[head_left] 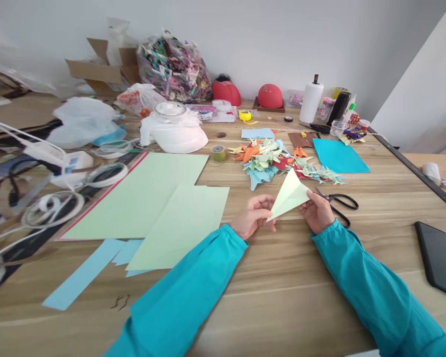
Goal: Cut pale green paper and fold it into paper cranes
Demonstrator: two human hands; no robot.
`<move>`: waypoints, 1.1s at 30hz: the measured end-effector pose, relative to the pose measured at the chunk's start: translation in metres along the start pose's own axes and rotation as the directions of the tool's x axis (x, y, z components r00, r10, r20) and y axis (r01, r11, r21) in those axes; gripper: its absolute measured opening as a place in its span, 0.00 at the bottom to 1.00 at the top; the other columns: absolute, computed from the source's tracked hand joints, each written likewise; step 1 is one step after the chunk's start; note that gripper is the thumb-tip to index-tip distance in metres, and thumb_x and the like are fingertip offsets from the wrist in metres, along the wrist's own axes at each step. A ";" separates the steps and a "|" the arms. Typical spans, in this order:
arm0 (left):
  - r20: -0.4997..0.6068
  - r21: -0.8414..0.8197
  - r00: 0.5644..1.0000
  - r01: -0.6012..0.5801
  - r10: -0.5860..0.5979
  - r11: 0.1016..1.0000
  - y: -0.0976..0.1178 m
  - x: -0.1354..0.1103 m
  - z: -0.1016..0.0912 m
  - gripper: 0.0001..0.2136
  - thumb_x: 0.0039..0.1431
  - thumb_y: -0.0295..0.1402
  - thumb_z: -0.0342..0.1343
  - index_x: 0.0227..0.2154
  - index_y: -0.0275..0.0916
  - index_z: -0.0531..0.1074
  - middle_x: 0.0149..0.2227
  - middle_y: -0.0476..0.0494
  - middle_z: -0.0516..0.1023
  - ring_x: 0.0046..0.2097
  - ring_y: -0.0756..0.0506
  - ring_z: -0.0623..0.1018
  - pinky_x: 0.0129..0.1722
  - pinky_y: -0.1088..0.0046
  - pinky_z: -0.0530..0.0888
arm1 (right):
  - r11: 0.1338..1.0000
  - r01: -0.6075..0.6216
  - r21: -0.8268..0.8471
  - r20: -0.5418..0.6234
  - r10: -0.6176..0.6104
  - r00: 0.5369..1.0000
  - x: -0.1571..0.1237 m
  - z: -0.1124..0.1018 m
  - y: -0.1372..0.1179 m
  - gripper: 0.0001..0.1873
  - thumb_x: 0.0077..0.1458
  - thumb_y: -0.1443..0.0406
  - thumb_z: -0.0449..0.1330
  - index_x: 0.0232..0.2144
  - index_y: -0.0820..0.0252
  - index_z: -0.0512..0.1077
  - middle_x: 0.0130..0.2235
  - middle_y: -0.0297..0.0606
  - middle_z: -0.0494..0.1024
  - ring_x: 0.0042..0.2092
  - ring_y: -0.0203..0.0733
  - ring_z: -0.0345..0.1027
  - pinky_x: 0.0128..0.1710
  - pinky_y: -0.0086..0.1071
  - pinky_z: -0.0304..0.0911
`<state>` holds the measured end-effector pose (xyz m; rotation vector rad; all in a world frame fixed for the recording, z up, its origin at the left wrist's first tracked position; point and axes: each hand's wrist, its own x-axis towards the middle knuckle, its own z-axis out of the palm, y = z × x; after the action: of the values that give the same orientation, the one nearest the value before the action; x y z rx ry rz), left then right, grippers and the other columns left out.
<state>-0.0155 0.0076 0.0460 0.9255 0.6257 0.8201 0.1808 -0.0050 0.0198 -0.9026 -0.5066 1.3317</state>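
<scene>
A pale green piece of folded paper (290, 194), pointed at the top, is held up over the table between both hands. My left hand (255, 214) pinches its lower left corner between thumb and fingers. On the other side, my right hand (317, 212) grips the right corner, thumb in front. Just behind the paper lies a heap of folded paper cranes (269, 158) in green, orange, blue and red. Black-handled scissors (340, 201) rest on the table beside my right hand, partly covered by it.
Large green sheets (159, 183) and blue strips (83, 274) lie to the left. A phone (439, 259) is at the right edge. A spool of thread (218, 152), turquoise paper (341, 155) and a white bottle (311, 101) stand or lie farther back. Tangled cables (59, 203) fill the far left.
</scene>
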 end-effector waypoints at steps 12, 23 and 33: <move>-0.180 0.205 0.984 0.036 0.002 0.978 -0.011 0.000 0.015 0.16 0.36 0.43 0.69 0.19 0.34 0.73 0.15 0.50 0.70 0.12 0.57 0.59 0.10 0.80 0.49 | 0.925 0.132 -0.355 0.258 -0.038 0.965 -0.015 0.009 0.002 0.21 0.45 0.47 0.63 0.20 0.60 0.73 0.20 0.34 0.72 0.21 0.33 0.61 0.23 0.29 0.57; -0.225 0.172 0.963 -0.114 0.151 0.979 -0.024 0.002 0.022 0.14 0.42 0.40 0.66 0.19 0.32 0.74 0.18 0.43 0.75 0.17 0.50 0.71 0.13 0.78 0.66 | 0.754 0.304 -0.583 0.496 0.033 0.868 -0.033 0.019 0.005 0.24 0.53 0.47 0.56 0.18 0.58 0.67 0.20 0.33 0.69 0.25 0.35 0.59 0.28 0.31 0.56; -0.287 0.087 0.938 -0.178 0.195 0.980 -0.026 0.003 0.027 0.13 0.44 0.37 0.65 0.19 0.34 0.70 0.14 0.49 0.71 0.14 0.52 0.67 0.13 0.77 0.64 | 0.690 0.320 -0.649 0.528 0.105 0.843 -0.030 0.014 0.009 0.17 0.54 0.56 0.55 0.20 0.59 0.70 0.21 0.33 0.73 0.25 0.35 0.62 0.29 0.30 0.58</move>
<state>0.0158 -0.0107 0.0353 0.9348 0.8335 1.1281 0.1581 -0.0303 0.0261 -1.0969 -1.5978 1.2601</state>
